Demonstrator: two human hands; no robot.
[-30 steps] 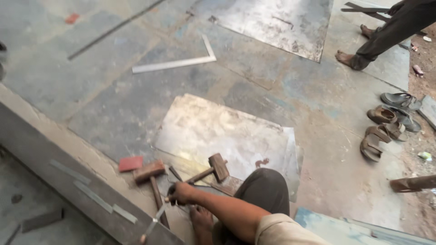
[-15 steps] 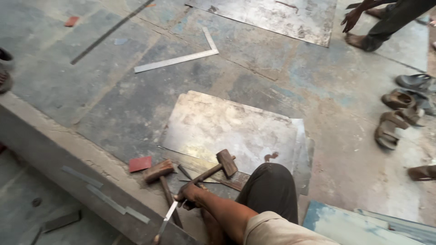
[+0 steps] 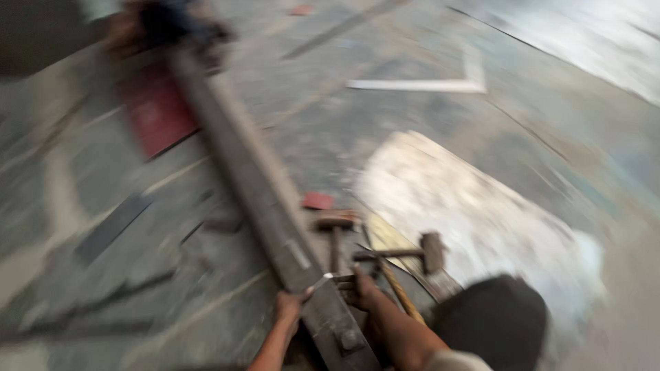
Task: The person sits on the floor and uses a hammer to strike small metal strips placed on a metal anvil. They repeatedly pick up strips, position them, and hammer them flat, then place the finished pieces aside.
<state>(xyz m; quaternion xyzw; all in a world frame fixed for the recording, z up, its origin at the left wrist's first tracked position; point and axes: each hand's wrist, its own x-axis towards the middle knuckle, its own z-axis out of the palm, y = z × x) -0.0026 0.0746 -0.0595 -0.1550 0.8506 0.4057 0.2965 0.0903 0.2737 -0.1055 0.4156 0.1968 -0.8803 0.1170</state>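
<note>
Left hand [image 3: 289, 306] grips left edge of long grey steel beam [image 3: 265, 199], fingers curled on it. Right hand [image 3: 363, 288] at beam's right side, closed around thin light metal rod [image 3: 320, 282] crossing beam top. Two wooden-handled hammers [image 3: 405, 253] just beside right hand. Heavy motion blur; fingertips indistinct, beam's far end smeared.

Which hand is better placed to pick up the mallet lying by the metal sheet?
Probably the right. The right hand sits on the mallet side of the long steel beam, just short of the mallet handle. The left hand is across the beam, gripping its edge. The frame is blurred, so the grips are unclear.
</note>
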